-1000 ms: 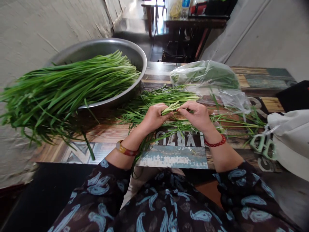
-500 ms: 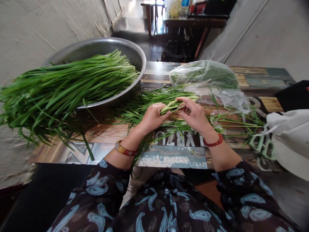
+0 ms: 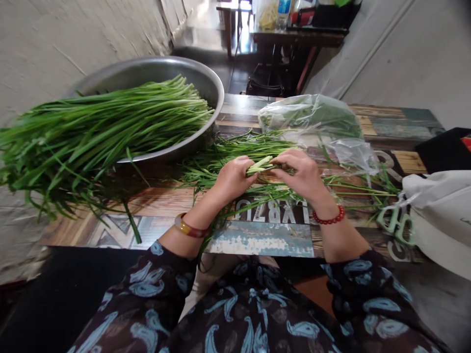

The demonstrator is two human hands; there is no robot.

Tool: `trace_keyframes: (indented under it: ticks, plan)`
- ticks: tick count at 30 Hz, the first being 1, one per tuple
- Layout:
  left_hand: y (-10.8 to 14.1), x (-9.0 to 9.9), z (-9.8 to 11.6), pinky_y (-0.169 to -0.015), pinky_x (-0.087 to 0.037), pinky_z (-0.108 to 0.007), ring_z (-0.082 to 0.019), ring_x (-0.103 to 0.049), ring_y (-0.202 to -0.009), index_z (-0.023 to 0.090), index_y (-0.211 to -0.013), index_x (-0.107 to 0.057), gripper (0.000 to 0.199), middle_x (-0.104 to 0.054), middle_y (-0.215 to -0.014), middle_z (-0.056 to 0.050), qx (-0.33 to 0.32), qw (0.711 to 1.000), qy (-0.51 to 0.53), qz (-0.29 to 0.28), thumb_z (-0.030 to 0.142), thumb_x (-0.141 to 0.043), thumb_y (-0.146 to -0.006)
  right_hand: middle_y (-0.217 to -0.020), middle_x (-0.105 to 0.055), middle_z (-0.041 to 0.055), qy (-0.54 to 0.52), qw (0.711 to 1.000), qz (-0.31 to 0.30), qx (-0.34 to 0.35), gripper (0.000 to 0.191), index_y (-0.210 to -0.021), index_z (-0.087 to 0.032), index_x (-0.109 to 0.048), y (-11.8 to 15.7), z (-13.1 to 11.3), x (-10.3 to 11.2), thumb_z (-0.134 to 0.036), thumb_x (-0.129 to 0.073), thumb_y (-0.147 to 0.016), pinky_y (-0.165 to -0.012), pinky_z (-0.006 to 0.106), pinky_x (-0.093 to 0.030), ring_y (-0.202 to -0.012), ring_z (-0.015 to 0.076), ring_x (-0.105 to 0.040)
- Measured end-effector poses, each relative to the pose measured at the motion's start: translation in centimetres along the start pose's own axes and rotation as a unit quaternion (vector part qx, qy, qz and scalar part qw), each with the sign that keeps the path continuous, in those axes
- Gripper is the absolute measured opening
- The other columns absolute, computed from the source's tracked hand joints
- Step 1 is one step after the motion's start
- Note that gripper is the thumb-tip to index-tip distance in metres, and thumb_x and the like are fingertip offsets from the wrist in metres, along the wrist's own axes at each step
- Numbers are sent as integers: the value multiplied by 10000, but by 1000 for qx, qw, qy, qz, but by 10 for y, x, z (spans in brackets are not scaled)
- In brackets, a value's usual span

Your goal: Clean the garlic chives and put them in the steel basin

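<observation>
My left hand (image 3: 235,177) is closed around a small bunch of garlic chives (image 3: 260,165), pale stem ends pointing right. At those ends is my right hand (image 3: 297,171), thumb and forefinger closing on the stems; exactly what lies between the fingertips is small and partly hidden. Behind both hands lies a loose pile of garlic chives (image 3: 243,146) on the patterned table (image 3: 257,238). More loose stalks are strewn under and to the right of my right hand. A large heap of garlic chives (image 3: 121,117) lies across a metal basin (image 3: 218,105) on the left, leaves hanging over its rim.
A clear plastic bag (image 3: 312,115) with greens inside lies at the back right. Light green scissors (image 3: 397,223) rest beside a white cap (image 3: 437,211) at the right. Farther back stands another table (image 3: 301,37) with a bottle (image 3: 283,12) on it.
My right hand has shifted slightly and turned, its fingers coming closer over the stem ends. The bunch in my left hand is tilted a little flatter. The view has moved slightly.
</observation>
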State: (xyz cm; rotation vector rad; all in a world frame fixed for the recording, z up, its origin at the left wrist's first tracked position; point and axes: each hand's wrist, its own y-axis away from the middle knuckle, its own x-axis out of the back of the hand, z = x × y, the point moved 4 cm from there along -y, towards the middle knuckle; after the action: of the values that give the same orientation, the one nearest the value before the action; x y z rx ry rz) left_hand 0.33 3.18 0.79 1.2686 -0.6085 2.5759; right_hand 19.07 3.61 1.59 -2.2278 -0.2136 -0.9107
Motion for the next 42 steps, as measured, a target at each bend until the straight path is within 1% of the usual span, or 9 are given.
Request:
trace_keyframes:
  ticks: [5,16,22,26,28,30,34,39,42]
  plan:
    - [1,-2,0,-613,-320,-272,-149,-490,-661,175,-613,-536,249,-503,-669,-5,-2,1000,-9,-6,183,-636,-841,-883,-724,76,48,998,-27,10,185,-836,-213,-717,6,2,-20,-331,-623,-942,-808,390,-482,-847,228,-641]
    - [-3,-1,-3,-604,-340,-243,-111,-478,-625,146,-618,-581,255,-541,-628,20,9,985,172,11,250,-642,-843,-818,-714,24,-172,977,80,-96,71,-809,-224,-732,5,-1,-26,-246,-695,-865,-732,328,-493,-787,175,-636]
    - [-2,-3,-4,-613,-369,-240,-117,-504,-642,136,-657,-637,180,-581,-651,15,36,977,210,-1,230,-659,-809,-796,-641,-10,-327,911,97,-230,154,-837,-226,-685,9,9,-39,-377,-702,-856,-715,284,-480,-748,134,-580]
    - [-2,-2,-7,-617,-359,-245,-107,-488,-617,138,-619,-623,189,-558,-626,24,38,982,186,13,208,-652,-792,-747,-545,-22,-396,865,161,-263,293,-806,-239,-596,7,23,-22,-516,-679,-855,-629,254,-456,-653,112,-500]
    - [-2,-1,-9,-630,-373,-248,-109,-497,-625,139,-650,-643,163,-573,-643,23,41,981,190,25,209,-641,-797,-726,-526,-20,-376,876,173,-247,332,-763,-239,-567,5,28,-6,-540,-647,-878,-604,256,-433,-631,113,-482]
    - [-2,1,-10,-638,-384,-250,-112,-503,-634,141,-671,-652,154,-576,-648,23,44,979,195,31,221,-639,-802,-691,-523,-14,-305,914,151,-223,376,-707,-229,-566,4,30,7,-536,-586,-924,-612,270,-420,-627,121,-478]
    - [-2,2,-11,-641,-395,-252,-118,-511,-649,146,-670,-645,168,-575,-649,22,47,979,195,32,243,-643,-807,-669,-578,4,-67,981,36,-180,335,-693,-208,-636,5,31,10,-435,-590,-934,-652,302,-413,-639,147,-513]
    - [-2,2,-10,-631,-384,-255,-123,-513,-653,144,-661,-642,186,-576,-655,13,49,983,177,27,256,-639,-810,-873,-705,100,138,980,-74,-122,169,-812,-183,-714,7,27,-11,-328,-666,-882,-811,372,-466,-888,254,-629]
    - [-2,3,-9,-642,-388,-258,-123,-516,-649,142,-672,-653,185,-584,-661,8,45,984,168,31,259,-632,-814,-871,-704,85,67,989,-116,-63,149,-831,-193,-736,7,17,-17,-250,-623,-909,-805,362,-488,-856,230,-644]
